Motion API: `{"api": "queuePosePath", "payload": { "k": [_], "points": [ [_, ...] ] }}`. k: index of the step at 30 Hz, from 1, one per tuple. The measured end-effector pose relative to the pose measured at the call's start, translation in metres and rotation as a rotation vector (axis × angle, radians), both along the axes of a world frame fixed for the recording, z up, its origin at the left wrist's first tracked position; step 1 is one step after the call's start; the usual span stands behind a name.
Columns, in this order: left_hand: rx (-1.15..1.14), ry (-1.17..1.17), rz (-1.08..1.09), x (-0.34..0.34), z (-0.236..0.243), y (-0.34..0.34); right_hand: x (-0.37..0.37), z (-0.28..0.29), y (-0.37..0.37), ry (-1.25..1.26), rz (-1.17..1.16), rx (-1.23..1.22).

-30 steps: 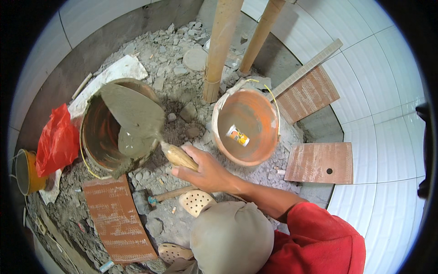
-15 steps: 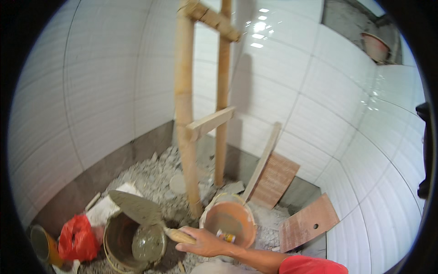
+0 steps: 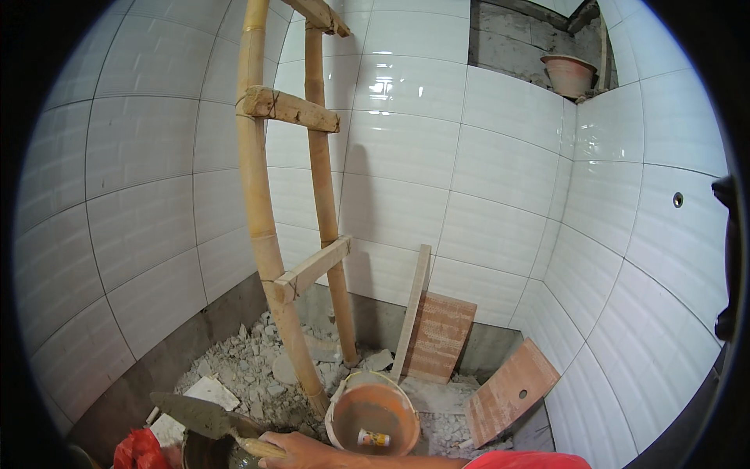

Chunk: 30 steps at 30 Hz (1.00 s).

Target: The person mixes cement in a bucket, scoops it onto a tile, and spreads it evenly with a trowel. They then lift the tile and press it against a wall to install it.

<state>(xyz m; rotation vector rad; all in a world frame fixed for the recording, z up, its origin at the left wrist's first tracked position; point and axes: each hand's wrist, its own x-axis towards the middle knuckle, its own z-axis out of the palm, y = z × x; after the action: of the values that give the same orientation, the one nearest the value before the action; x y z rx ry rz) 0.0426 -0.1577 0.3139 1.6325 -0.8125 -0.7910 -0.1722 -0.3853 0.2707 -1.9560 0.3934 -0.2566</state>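
Note:
At the lower edge my right hand (image 3: 283,450) is closed around the wooden handle of a trowel (image 3: 197,415). The trowel's broad pointed blade is coated with grey mortar and reaches left over a dark bucket (image 3: 193,452). Wet mortar shows in that bucket, though the lower edge cuts much of it off. Close to my right forearm stands an orange bucket (image 3: 334,428) with greyish water inside and a small white and yellow cup (image 3: 373,438) in it. My left hand is out of the picture.
A bamboo ladder (image 3: 262,195) leans over rubble (image 3: 244,363). Two reddish tiles (image 3: 442,336) and a wooden strip (image 3: 412,313) lean at the back right. A red plastic bag (image 3: 136,451) lies lower left. An orange tub (image 3: 569,76) sits in the wall recess. White tiles cover the walls.
The view has tilted upward, so the buckets, trowel and hand sit lower in the picture and more wall shows. My right hand still grips the trowel over the mortar bucket.

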Motion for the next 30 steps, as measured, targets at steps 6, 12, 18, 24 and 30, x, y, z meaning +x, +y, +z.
{"api": "queuePosePath", "payload": {
  "k": [6, 12, 18, 24, 30],
  "points": [
    [0.264, 0.157, -0.079, -0.043, -0.047, 0.130, 0.020, -0.013, 0.015, -0.109, -0.041, -0.157],
    [0.813, 0.104, -0.068, -0.092, -0.068, 0.251, 0.061, -0.050, 0.043, -0.174, -0.138, -0.057],
    [0.821, -0.218, 0.325, -0.145, -0.044, 0.237, 0.075, -0.023, 0.052, -0.079, -0.113, -0.051],
    [0.796, 0.123, 0.572, -0.186, -0.013, 0.261, 0.042, 0.086, 0.073, -0.046, -0.252, 0.018],
    [0.835, 0.345, 0.248, -0.190, 0.086, 0.237, -0.033, 0.224, 0.074, 0.176, -0.287, -0.009]
  ]
}}
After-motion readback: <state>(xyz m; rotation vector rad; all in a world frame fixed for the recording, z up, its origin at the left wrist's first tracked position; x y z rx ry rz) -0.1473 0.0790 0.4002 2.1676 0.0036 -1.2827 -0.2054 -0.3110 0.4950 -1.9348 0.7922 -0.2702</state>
